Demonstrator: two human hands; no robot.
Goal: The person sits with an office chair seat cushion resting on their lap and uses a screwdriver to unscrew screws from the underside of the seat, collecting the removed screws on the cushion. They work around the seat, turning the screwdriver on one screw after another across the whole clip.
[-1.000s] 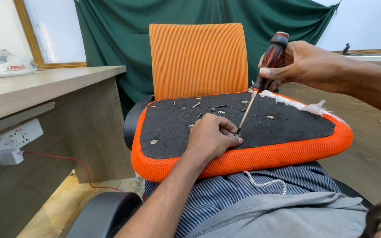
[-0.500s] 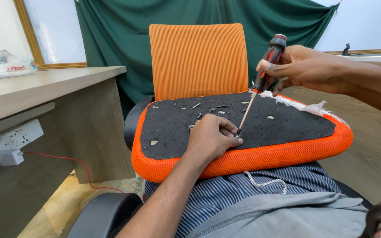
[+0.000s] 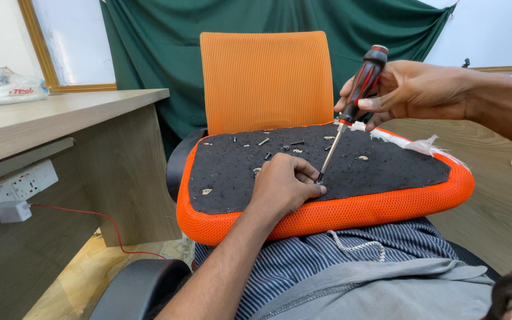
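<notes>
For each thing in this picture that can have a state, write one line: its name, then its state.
screwdriver: tilted, tip down at the seat's underside.
seat cushion: upside down on the lap.
right hand: gripping the screwdriver handle.
left hand: resting by the tip.
loose screws: scattered on the black underside.

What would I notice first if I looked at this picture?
The bright orange seat cushion, lying upside down across the person's lap in the middle, its black underside dotted with small screws. Above it the right hand grips a red-and-black screwdriver, tip slanting down to the left hand resting on the cushion.
</notes>
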